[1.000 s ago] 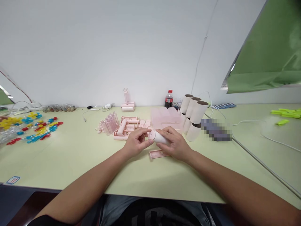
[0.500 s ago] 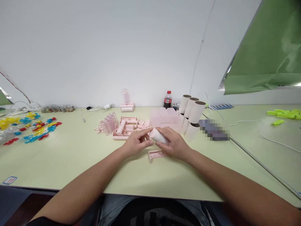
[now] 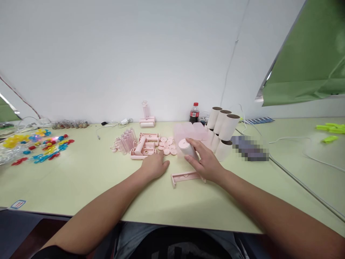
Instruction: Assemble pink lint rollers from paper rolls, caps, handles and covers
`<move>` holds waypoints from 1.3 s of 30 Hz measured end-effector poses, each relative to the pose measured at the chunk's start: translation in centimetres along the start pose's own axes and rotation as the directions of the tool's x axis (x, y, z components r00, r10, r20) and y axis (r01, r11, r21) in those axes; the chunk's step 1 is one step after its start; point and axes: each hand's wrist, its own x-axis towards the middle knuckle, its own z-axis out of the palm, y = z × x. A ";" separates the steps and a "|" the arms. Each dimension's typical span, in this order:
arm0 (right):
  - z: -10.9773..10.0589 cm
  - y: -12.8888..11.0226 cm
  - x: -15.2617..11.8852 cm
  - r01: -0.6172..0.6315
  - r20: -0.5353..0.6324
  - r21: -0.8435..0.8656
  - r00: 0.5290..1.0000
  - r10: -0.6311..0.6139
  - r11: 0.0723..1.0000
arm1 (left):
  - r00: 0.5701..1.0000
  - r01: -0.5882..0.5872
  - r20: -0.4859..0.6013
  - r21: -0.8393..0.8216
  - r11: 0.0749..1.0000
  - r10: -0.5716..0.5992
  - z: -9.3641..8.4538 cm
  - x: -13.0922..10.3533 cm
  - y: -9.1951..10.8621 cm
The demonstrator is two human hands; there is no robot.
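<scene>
**Left hand (image 3: 154, 166) moves off the white roll (image 3: 191, 153) to the pink discs (image 3: 166, 144)**

Since the earlier frame, the left hand drops from the roll's end to the counter (image 3: 81, 187), at the near edge of the loose discs, while the roll tips more upright in the right hand (image 3: 208, 163).

On the right of the counter, stacked rolls (image 3: 229, 128) stand on end, the openings that show uncapped. Left of the discs lies a cluster of pink frames (image 3: 140, 146); near the person, a single frame (image 3: 185, 176) lies just below the right hand, with no roll in it. At the far side, one piece (image 3: 147, 121) looks fully assembled, a tube standing on its frame.

Work on the held roll seems partway along: its upper end carries a disc, its lower end is hidden, so a second disc cannot be confirmed. Seating it in a frame appears undone, and the stacked rolls look untouched.

The roll is in the middle of the counter area, held above it, gripped between the right thumb and fingers. It is a smooth, matte white cylinder, tilted, its cap pale pink and flat. The left hand's fingers are curled downward; whether they pinch anything cannot be told.
</scene>
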 end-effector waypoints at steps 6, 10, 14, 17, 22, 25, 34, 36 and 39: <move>0.0 -0.1 -0.1 -0.118 -0.079 0.060 0.989 0.123 0.991 | 0.994 -0.079 -0.071 0.018 0.997 0.080 -0.3 -0.2 0.1; 0.1 -0.1 -0.1 -0.163 -0.109 0.121 0.978 0.176 0.979 | 0.988 -0.133 -0.071 0.038 0.990 0.135 -0.3 0.1 0.6; 0.3 0.1 -0.2 -0.233 -0.135 0.198 0.956 0.262 0.952 | 0.987 -0.134 -0.080 0.029 0.990 0.136 0.1 0.5 0.6; 0.6 0.5 -0.4 -0.293 -0.119 0.313 0.931 0.344 0.903 | 0.986 -0.145 -0.086 0.018 0.989 0.146 0.1 0.4 0.4; 0.9 0.9 -0.1 -0.297 -0.116 0.539 0.901 0.419 0.788 | 0.943 -0.287 -0.241 -0.238 0.928 0.230 -0.6 -0.4 0.2; 0.9 0.8 0.2 -0.281 -0.098 0.653 0.889 0.446 0.703 | 0.893 -0.422 -0.345 -0.419 0.804 0.289 -0.9 -0.5 0.0; 1.2 0.6 -0.1 -0.332 -0.025 0.680 0.880 0.474 0.653 | 0.936 -0.352 -0.277 -0.721 0.596 0.218 -0.6 -0.5 0.1; 1.2 0.6 -0.1 -0.343 -0.012 0.674 0.880 0.475 0.654 | 0.950 -0.310 -0.228 -0.777 0.548 0.214 -0.7 -0.7 0.4; 1.2 0.7 -0.1 -0.349 -0.003 0.667 0.882 0.470 0.658 | 0.959 -0.249 -0.154 -0.858 0.450 0.236 -1.0 -0.9 0.7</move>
